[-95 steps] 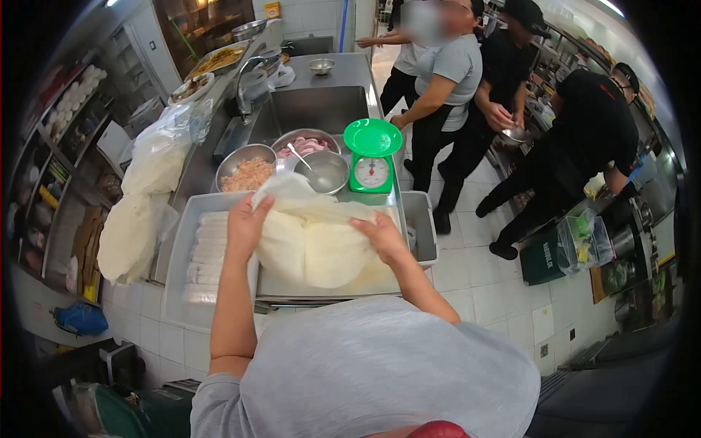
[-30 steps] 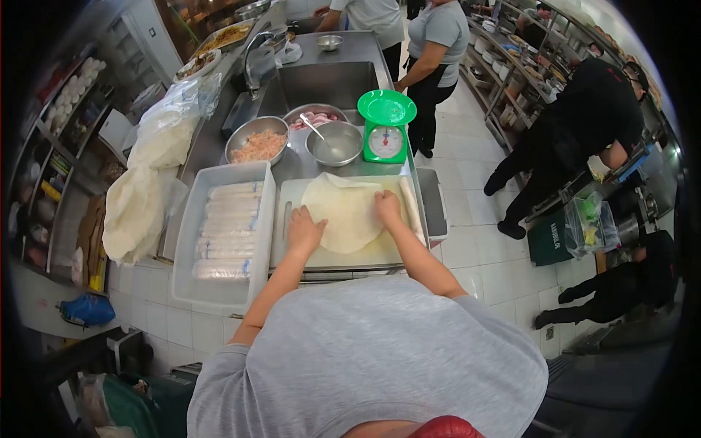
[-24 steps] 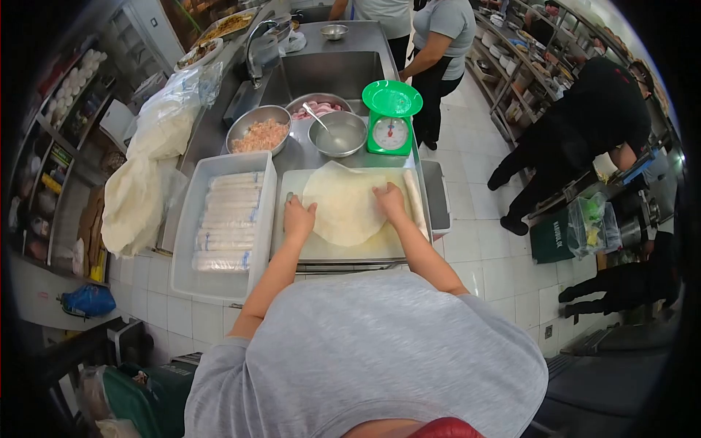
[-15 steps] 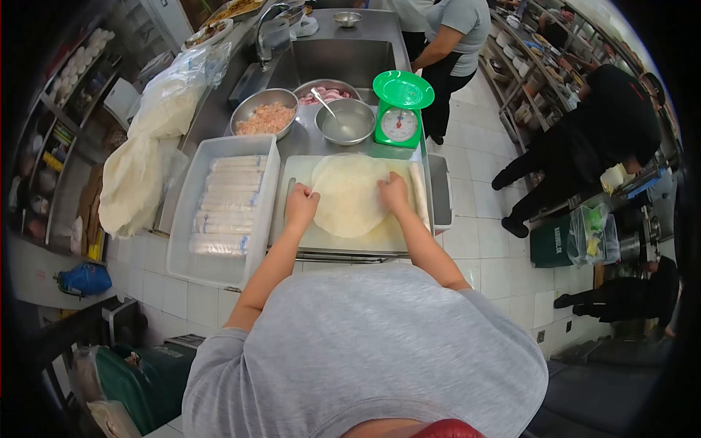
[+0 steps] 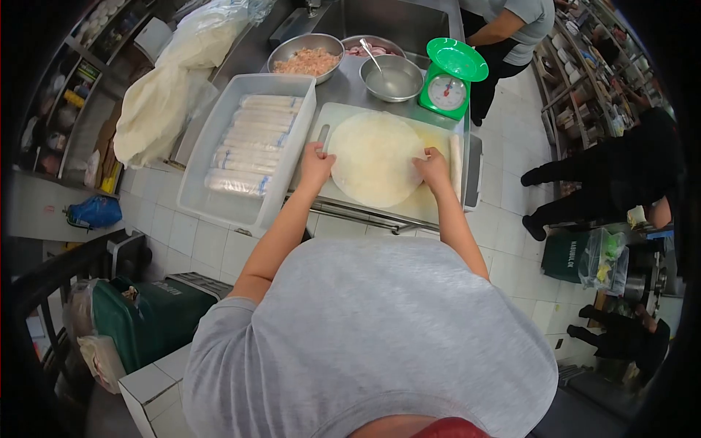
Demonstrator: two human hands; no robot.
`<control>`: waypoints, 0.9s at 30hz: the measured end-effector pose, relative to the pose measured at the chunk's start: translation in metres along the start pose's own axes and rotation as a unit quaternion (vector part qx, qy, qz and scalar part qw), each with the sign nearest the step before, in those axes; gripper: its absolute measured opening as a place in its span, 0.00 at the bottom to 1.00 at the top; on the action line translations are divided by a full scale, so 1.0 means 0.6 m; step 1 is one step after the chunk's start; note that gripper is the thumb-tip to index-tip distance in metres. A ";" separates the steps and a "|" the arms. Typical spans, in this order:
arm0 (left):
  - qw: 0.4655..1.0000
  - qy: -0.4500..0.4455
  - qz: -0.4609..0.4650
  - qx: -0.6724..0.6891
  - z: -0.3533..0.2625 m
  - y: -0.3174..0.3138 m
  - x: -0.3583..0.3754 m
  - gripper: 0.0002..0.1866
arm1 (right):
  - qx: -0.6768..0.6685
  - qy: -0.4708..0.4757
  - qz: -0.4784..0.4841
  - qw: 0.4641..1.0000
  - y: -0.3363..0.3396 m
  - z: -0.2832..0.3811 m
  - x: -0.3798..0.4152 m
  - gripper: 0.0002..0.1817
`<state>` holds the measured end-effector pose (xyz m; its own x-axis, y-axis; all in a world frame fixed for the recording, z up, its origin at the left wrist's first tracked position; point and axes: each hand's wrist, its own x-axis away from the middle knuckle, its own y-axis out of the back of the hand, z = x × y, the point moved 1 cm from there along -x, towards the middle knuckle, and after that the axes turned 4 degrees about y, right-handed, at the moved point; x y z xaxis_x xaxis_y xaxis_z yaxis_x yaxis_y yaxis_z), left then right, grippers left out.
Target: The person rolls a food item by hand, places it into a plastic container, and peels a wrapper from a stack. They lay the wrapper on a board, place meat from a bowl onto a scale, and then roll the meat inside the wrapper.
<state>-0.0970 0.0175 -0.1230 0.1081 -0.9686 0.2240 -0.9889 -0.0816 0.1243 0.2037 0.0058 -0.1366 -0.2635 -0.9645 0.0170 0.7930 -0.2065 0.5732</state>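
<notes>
A round, pale, thin sheet [image 5: 376, 160] lies on the cutting board [image 5: 337, 113]. My left hand [image 5: 317, 164] pinches the sheet's left edge. On the opposite side, my right hand [image 5: 432, 168] pinches its right edge. A pale rolled piece [image 5: 456, 164] lies along the board's right side. Left of the board stands a translucent tub [image 5: 191, 175] holding several wrapped rolls [image 5: 252, 146]. Behind the board are a metal bowl with a spoon [image 5: 394, 82] and a green scale [image 5: 447, 91].
Further back are a bowl of pinkish chopped filling [image 5: 307, 62], another bowl of pink pieces [image 5: 374, 45] and a sink [image 5: 398, 22]. Pale sheets in plastic [image 5: 157, 102] lie at the left. One person [image 5: 507, 36] stands beyond the scale; others in black are at the right.
The view has shifted, so the table appears higher and further right. The round sheet now lies flatter, and both hands are at its side edges.
</notes>
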 end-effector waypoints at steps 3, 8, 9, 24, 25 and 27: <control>0.999 0.010 0.008 -0.029 -0.012 -0.002 0.012 0.28 | 0.020 -0.004 0.000 1.000 -0.007 -0.019 -0.015 0.20; 0.991 0.081 0.063 -0.091 -0.016 -0.013 0.047 0.30 | 0.053 0.016 -0.032 0.998 0.012 0.011 -0.015 0.19; 0.993 0.086 0.051 -0.060 -0.013 -0.013 0.043 0.30 | 0.065 0.021 -0.020 0.997 0.014 0.012 -0.015 0.19; 0.950 0.013 0.107 -0.293 -0.072 -0.033 0.128 0.41 | 0.113 0.045 0.086 0.989 0.048 0.038 -0.124 0.23; 0.948 -0.002 0.062 -0.311 -0.076 -0.030 0.117 0.42 | 0.141 0.050 0.081 0.985 0.051 0.040 -0.116 0.25; 0.956 -0.041 0.000 -0.290 -0.067 -0.023 0.067 0.43 | 0.198 0.061 0.072 0.976 0.056 0.049 -0.073 0.29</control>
<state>-0.0746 -0.0108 -0.0769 0.0766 -0.9857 0.1501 -0.7638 0.0387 0.6443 0.2259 0.0461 -0.0940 -0.0781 -0.9963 0.0368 0.5354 -0.0108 0.8446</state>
